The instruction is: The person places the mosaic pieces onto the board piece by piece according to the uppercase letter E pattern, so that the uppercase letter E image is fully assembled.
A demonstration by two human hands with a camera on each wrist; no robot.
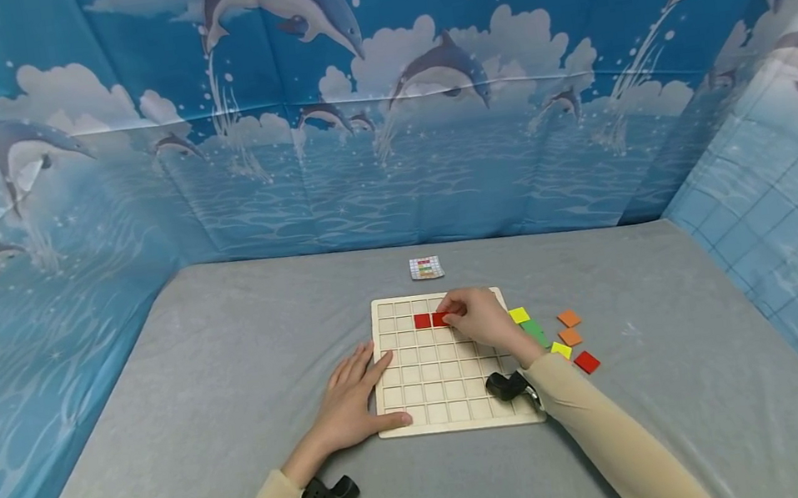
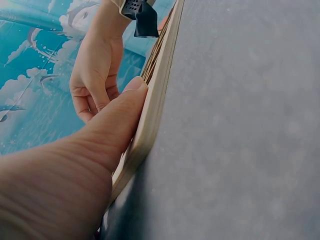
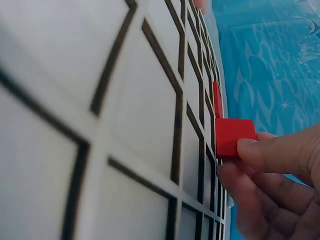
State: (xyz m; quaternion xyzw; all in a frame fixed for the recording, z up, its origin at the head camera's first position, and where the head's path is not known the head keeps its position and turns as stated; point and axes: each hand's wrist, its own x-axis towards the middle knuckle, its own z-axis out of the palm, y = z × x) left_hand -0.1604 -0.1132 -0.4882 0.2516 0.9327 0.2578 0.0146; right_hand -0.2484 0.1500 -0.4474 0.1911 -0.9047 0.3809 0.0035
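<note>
A wooden grid board (image 1: 433, 396) with square recesses lies on the grey table. One red square tile (image 1: 421, 321) sits in a recess of its second row from the far edge. My right hand (image 1: 480, 318) pinches another red tile (image 3: 234, 137) between thumb and fingers, tilted at the recess just right of the first; in the right wrist view it stands out from the board. My left hand (image 1: 347, 403) rests at the board's left edge with fingers spread, its thumb (image 2: 135, 85) on the near left rim.
Right of the board lie loose tiles: yellow (image 1: 519, 315), green (image 1: 535, 334), orange (image 1: 569, 317) and red (image 1: 587, 362). A small card (image 1: 426, 268) with a coloured grid pattern lies beyond the far edge. A blue dolphin-print curtain (image 1: 389, 174) surrounds the table.
</note>
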